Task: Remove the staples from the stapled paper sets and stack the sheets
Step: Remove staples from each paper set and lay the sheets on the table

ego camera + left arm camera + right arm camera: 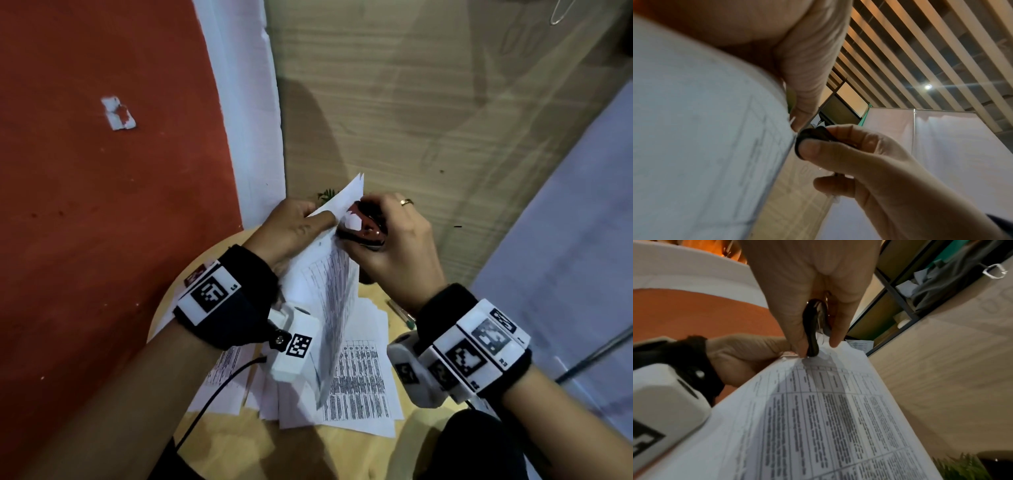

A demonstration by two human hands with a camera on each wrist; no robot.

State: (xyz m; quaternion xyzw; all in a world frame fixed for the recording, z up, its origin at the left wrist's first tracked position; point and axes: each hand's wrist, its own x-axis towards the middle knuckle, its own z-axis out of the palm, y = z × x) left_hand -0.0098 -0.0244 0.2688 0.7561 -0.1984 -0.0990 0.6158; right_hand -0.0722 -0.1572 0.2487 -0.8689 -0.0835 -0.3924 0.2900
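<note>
Paper set (329, 284) pinched firmly at its corner by the left hand (291, 229) lets the right hand (397, 246), squeezing the staple remover (359, 228), pull straight without tearing

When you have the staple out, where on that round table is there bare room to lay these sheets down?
Bare wood shows along the table's near edge, below the loose sheets, and in a strip on the right by the pen. The middle and left are crowded with paper. The left hand holds the stapled set; the right hand grips the staple remover.
</note>
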